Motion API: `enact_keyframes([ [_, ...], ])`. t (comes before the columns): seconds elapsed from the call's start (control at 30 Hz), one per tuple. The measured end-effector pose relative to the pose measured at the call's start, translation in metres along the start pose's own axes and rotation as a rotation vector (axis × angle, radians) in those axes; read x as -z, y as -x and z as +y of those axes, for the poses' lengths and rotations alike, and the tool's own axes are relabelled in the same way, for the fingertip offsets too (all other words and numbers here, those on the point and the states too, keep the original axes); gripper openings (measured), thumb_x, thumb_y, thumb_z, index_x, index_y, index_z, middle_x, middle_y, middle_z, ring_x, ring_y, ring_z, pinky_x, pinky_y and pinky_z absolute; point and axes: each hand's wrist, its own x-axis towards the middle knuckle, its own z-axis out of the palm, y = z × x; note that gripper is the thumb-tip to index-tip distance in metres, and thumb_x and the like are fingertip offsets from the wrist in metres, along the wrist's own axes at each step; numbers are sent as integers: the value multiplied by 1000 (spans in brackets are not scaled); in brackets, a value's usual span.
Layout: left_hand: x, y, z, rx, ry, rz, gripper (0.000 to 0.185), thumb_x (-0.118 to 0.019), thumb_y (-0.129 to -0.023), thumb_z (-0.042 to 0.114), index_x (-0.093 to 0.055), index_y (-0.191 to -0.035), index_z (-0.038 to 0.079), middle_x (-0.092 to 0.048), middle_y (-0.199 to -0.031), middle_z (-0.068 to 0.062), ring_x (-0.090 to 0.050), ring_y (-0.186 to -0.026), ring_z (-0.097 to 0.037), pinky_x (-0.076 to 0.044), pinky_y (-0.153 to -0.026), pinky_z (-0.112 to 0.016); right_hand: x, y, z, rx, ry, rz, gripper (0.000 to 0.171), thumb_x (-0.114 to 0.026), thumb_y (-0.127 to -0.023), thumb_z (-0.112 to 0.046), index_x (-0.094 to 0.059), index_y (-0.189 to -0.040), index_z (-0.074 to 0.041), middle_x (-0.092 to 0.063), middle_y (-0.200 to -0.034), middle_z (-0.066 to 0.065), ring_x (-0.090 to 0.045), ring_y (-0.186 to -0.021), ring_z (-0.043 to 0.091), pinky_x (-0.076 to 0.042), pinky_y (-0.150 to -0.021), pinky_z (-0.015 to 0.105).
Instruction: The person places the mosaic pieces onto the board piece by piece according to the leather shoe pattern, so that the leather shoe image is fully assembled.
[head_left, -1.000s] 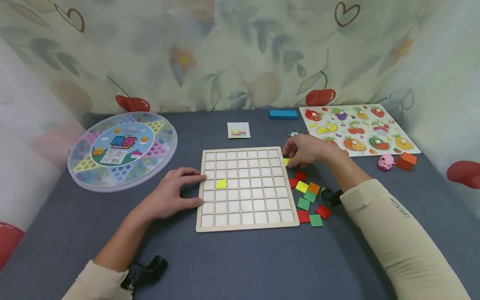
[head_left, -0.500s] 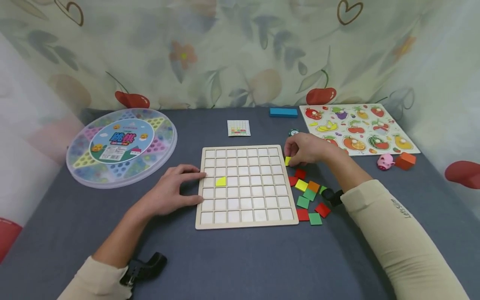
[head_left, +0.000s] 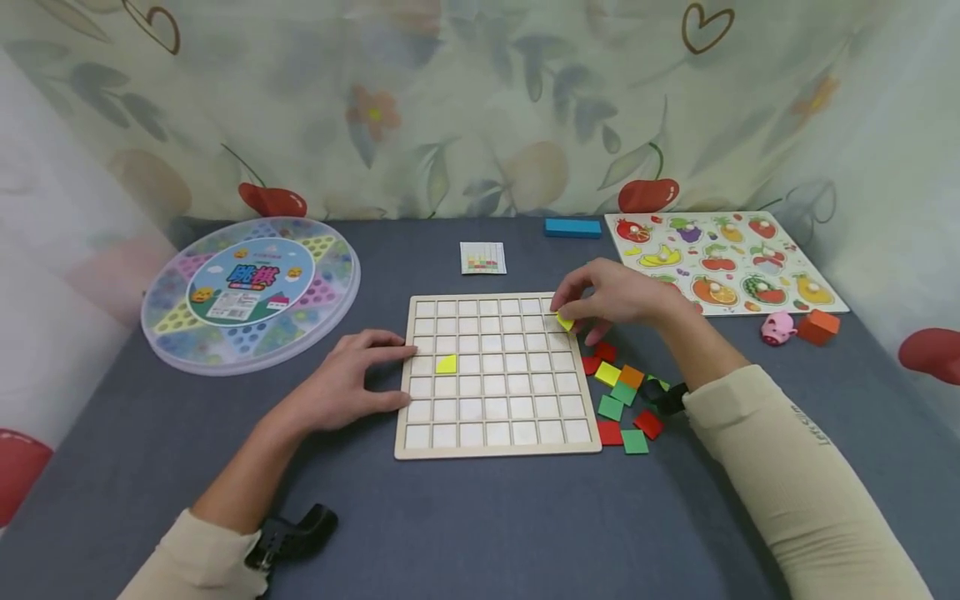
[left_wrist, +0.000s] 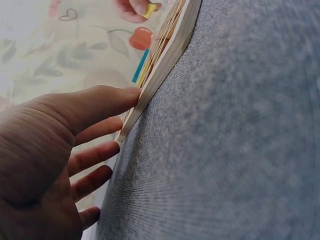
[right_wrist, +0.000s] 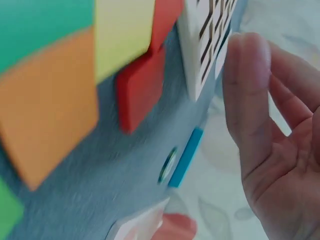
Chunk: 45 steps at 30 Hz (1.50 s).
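I see the right hand (head_left: 618, 298) pinching a yellow tile (head_left: 565, 322) just over the grid board's (head_left: 498, 451) upper right corner. Left hand (head_left: 352, 381) lies flat on the table (head_left: 480, 525), fingers straight, tips touching the board's left edge. Second yellow tile (head_left: 446, 364) sits in a left cell. Loose coloured tiles (head_left: 621, 398) just beside the board's right edge.

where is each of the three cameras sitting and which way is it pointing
Head: above the table, looking down at the grid board; both hands and sleeves show.
Left wrist: low, along the left hand, fingers on the board's edge.
Right wrist: low by the loose tiles; right hand fingers show.
Shared: all three see the board and the blue block.
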Motion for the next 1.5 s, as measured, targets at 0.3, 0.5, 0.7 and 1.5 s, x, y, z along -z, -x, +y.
enact_keyframes([
  [0.3,1,-1,1,7,-1,-2,62,-78,-92,31,-58,-148,12,-47,-152,-15,-36,-138,-39,-33,-109,-63,-22,-11,-26,101,-20,18,14,-75,-96,-16,-71,-105,-6,-67,-95,12,-67,-84,29,-60,-64,34],
  [0.5,1,0,0,14,5,-6,63,-78,-92,31,-58,-148,12,-46,-152,-14,-35,-139,-39,-32,-110,-63,-36,-22,-36,135,2,-24,9,-76,-95,-16,-75,-101,-9,-68,-86,9,-62,-73,27,-56,-63,34],
  [0.7,2,0,-1,23,-4,-5,63,-78,-92,33,-58,-148,13,-46,-153,-14,-35,-139,-39,-32,-109,-63,-47,-30,-47,165,57,-73,9,-76,-95,-13,-77,-100,-6,-70,-84,6,-61,-75,24,-54,-66,34],
  [1.5,1,-1,0,21,1,-9,62,-78,-92,32,-59,-148,13,-47,-152,-15,-35,-139,-39,-32,-110,-63,-71,-38,-65,200,316,-83,10,-81,-86,-7,-75,-84,-14,-71,-82,-1,-62,-79,16,-49,-79,32],
])
